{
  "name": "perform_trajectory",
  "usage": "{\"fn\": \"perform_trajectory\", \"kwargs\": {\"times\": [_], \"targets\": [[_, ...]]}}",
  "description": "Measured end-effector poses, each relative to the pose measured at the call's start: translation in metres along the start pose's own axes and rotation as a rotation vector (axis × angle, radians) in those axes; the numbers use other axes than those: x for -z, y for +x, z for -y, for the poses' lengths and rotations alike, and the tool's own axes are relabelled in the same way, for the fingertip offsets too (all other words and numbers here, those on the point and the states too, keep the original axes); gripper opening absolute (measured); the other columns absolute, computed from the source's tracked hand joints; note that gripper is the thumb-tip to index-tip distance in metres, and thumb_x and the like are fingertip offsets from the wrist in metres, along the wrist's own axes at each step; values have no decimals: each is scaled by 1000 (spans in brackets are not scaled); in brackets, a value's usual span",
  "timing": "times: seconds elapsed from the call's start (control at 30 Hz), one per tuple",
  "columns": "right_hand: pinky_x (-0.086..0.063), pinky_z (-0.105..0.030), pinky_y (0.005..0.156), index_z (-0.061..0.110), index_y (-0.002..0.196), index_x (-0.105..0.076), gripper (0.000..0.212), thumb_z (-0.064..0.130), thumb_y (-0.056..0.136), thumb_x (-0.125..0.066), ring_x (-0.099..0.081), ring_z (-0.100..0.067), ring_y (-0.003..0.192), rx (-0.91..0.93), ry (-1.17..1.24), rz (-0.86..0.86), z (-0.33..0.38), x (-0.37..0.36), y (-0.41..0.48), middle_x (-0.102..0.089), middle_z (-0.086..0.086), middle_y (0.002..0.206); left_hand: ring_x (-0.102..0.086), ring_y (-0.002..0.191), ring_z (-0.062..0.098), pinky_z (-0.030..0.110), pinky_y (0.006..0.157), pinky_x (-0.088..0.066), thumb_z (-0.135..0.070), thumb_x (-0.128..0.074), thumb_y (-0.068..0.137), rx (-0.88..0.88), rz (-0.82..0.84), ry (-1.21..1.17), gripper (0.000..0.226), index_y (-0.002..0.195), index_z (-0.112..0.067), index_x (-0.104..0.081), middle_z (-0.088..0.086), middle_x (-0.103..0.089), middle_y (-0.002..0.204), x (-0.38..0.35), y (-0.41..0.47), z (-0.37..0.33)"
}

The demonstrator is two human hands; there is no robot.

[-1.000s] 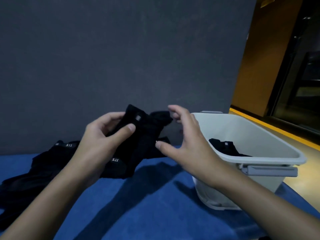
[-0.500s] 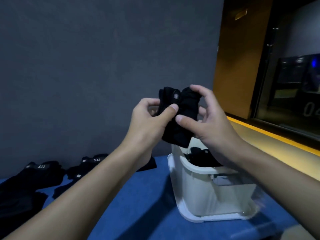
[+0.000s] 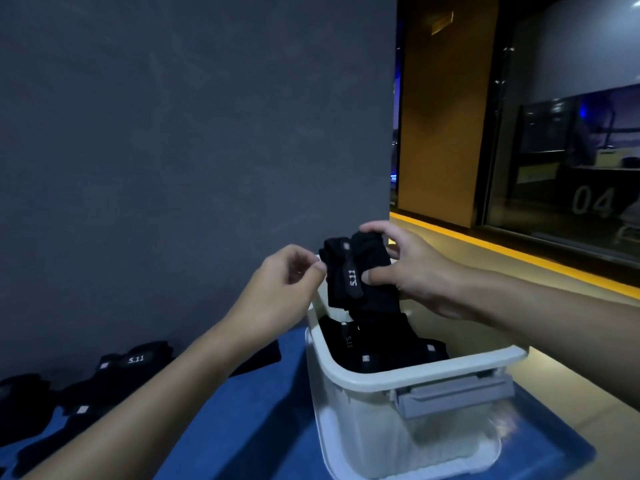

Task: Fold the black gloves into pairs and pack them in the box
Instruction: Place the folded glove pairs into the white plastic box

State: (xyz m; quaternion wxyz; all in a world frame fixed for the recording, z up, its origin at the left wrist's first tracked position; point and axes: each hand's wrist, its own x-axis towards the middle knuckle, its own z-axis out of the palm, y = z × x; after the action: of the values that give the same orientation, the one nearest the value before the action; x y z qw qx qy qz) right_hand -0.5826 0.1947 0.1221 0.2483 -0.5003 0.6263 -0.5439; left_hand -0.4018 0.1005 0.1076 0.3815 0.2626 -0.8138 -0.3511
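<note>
Right hand (image 3: 412, 271) holds folded gloves (image 3: 349, 282) above box (image 3: 415, 370).

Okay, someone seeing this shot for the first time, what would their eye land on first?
Most likely the folded black glove bundle held by the right grip just above the white box, mid-frame, with the left grip close beside it. Next, the packed gloves already in the box, and the loose gloves on the blue table at lower left.

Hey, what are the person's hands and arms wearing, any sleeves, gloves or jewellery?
Both are bare. The left hand and right hand wear no gloves, rings or watch, and both forearms are uncovered to the frame's edge, with no sleeve in view.
</note>
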Motion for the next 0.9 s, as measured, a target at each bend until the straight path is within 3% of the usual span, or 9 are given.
{"fn": "perform_trajectory", "kwargs": {"times": [0.13, 0.2, 0.33, 0.47, 0.7, 0.8, 0.9], "targets": [[-58, -43, 70, 35, 124, -53, 62, -5, 80, -70, -65, -30, 91, -94, -144, 61, -15, -4, 19, -61, -13, 109, -61, 94, 0, 30, 84, -52, -42, -52, 95, -73, 109, 242, 13, 101, -34, -62, -17, -63, 105, 4, -2, 19], [-56, -52, 76, 36, 123, -53, 61, -4, 81, -70, -65, -41, 99, -163, -154, 113, -23, -8, 27, -62, -18, 112, -58, 100, 1, 30, 87, -50, -46, -47, 95, -115, 136, 338, 20, 105, -34, -60, -17, -58, 109, 6, -4, 22], [-56, -45, 83, 33, 124, -54, 59, -8, 83, -67, -63, -34, 107, -302, -61, 205, -37, -15, 38, -63, -14, 115, -52, 105, -1, 24, 91, -41, -50, -38, 96, -211, 138, 459, 33, 118, -33, -57, -17, -57, 111, 9, -5, 24], [-58, -36, 75, 29, 128, -52, 59, -8, 84, -66, -62, -30, 100, -347, -79, 218, -48, -18, 42, -59, -14, 116, -51, 109, 0, 23, 92, -40, -54, -32, 95, -239, 124, 496, 44, 126, -32, -53, -19, -56, 116, 9, -5, 27], [-53, -30, 82, 32, 132, -47, 60, 18, 82, -77, -59, -19, 99, -195, -504, 206, -61, -18, 48, -57, -5, 119, -47, 104, -1, 18, 84, -34, -52, -26, 94, -276, 132, 502, 50, 132, -30, -50, -20, -51, 113, 6, -6, 28], [-48, -32, 93, 34, 132, -51, 58, 32, 80, -77, -51, -20, 104, -79, -719, 130, -60, -13, 52, -44, -4, 121, -46, 103, -2, 16, 83, -33, -51, -24, 94, -289, 146, 512, 51, 134, -30, -47, -20, -50, 113, 6, -8, 28], [-44, -19, 80, 28, 129, -58, 51, 38, 82, -76, -51, -6, 96, -21, -642, 193, -50, -7, 50, -49, 4, 120, -44, 103, -2, 12, 81, -31, -51, -21, 97, -302, 153, 516, 51, 135, -29, -46, -19, -49, 113, 6, -8, 30]]}}
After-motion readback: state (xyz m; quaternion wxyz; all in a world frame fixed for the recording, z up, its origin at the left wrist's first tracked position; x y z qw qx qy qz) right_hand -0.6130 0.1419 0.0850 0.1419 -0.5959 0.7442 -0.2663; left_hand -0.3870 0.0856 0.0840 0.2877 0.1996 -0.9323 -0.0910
